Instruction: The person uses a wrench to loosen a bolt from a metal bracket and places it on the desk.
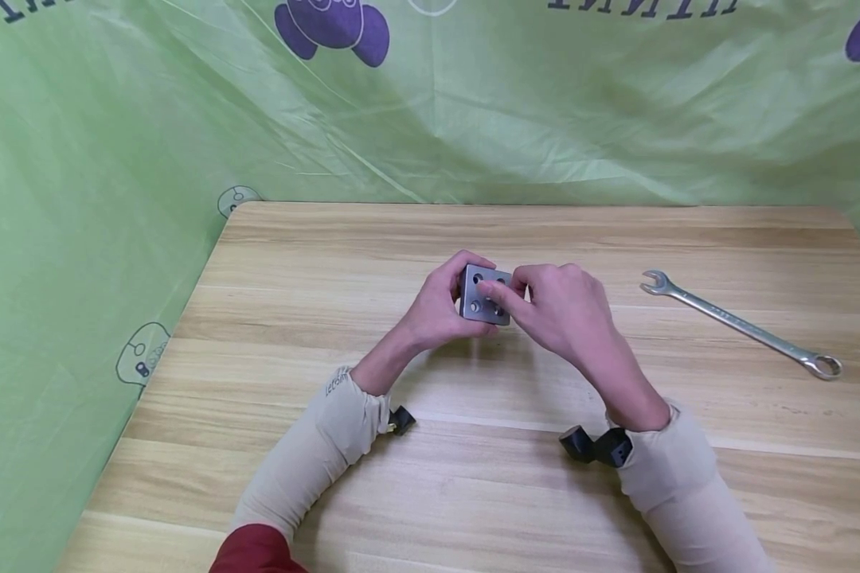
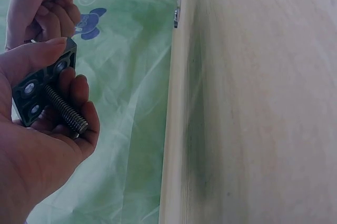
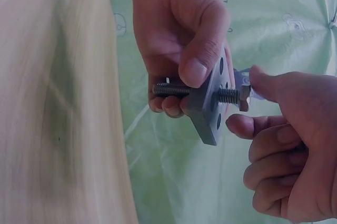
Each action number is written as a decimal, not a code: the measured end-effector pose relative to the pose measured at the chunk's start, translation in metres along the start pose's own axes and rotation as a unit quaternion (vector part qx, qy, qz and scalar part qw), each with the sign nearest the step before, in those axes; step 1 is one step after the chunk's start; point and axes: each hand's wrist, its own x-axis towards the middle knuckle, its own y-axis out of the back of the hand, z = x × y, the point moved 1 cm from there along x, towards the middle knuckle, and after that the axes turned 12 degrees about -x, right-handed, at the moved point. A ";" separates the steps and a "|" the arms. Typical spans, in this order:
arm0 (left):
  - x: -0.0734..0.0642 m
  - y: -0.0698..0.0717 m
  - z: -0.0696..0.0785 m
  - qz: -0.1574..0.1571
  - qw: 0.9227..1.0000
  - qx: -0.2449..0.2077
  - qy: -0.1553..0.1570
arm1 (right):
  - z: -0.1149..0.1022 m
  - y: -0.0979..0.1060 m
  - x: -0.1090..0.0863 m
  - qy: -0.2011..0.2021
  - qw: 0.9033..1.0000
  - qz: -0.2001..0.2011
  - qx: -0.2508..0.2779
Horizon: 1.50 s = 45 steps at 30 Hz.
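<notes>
My left hand (image 1: 437,306) holds a grey metal block (image 1: 482,314) by its edges, above the table, with holes near its corners. Through the middle of the block runs a hex bolt (image 3: 245,98). Its head and a short length of thread stick out on the side facing my right hand (image 1: 562,306). On the other side, in the left wrist view, a long threaded shank (image 2: 66,109) comes out beside my curled left fingers. My right thumb and index finger pinch at the bolt head, the other fingers folded in.
A combination wrench (image 1: 745,321) lies slanted on the wooden table (image 1: 459,493) at the right. Green printed cloth (image 1: 545,119) hangs behind the table and along its left side. Small black devices (image 1: 595,446) are strapped at both wrists.
</notes>
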 end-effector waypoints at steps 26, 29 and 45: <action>-0.001 0.000 0.001 -0.004 1.000 0.013 -0.010 | -0.001 0.003 -0.004 0.135 0.985 0.090 0.057; 0.000 0.000 0.000 -0.002 1.000 0.013 -0.011 | -0.001 0.003 -0.004 0.138 0.985 0.088 0.060; 0.000 0.000 -0.001 -0.003 1.000 0.012 -0.007 | 0.000 0.003 -0.001 -0.008 1.000 0.001 0.010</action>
